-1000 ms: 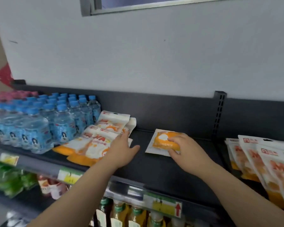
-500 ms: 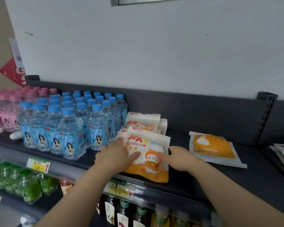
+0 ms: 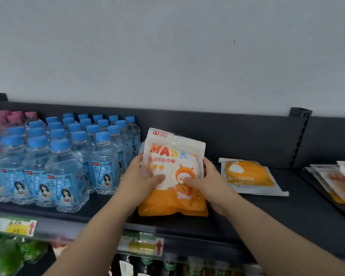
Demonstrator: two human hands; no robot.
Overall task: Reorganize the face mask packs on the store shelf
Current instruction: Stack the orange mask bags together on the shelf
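Fingers of the left hand [image 3: 141, 181] and right hand [image 3: 206, 185] clasp the MASK packs [image 3: 173, 166] upright on the shelf [image 3: 277, 214], between soda bottles [image 3: 68, 156] at nine o'clock and an orange KN95 pack [image 3: 247, 176] at three o'clock; squeezing evenly while tapping the bottom edges level should, I judge, square the slippery bundle.

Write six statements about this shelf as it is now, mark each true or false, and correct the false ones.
1. The left hand and right hand grip the MASK pack from its two sides. True.
2. Blue-capped bottles stand left of that pack. True.
3. An orange pack lies flat on the shelf, right of the hands. True.
4. The right hand rests on the orange pack. False: it touches only the MASK pack.
5. The MASK pack lies flat. False: it is held up, print toward the camera.
6. Every bottle cap is blue. False: pink-capped bottles stand at the far left.
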